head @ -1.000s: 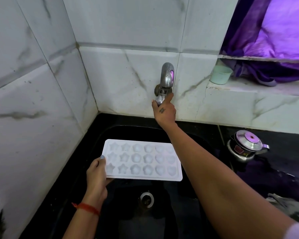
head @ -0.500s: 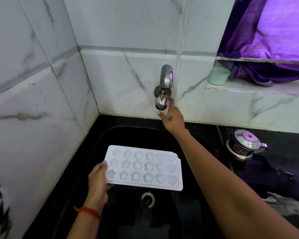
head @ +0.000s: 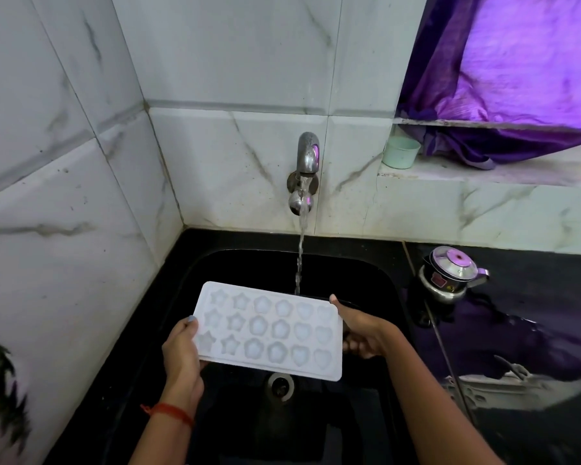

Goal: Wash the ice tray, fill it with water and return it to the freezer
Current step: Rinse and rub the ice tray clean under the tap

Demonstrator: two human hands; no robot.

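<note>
A white ice tray (head: 269, 330) with star, flower and heart moulds is held level over the black sink (head: 379, 283). My left hand (head: 182, 350) grips its left end, thumb on top. On the right end my right hand (head: 363, 333) holds the edge, thumb on the rim and fingers underneath. The steel wall tap (head: 307, 159) is running. Its water stream (head: 299, 260) falls just behind the tray's far edge, about at the tray's middle. Whether the water touches the tray I cannot tell.
The sink drain (head: 280, 385) lies below the tray. A small steel kettle (head: 450, 273) stands on the wet black counter at right. A pale green cup (head: 399, 152) sits on the marble ledge under a purple curtain (head: 517, 78). Tiled walls close the left and back.
My right hand left the tap and came down to grip the tray's right end. Water now runs from the tap. The tray has stayed over the sink.
</note>
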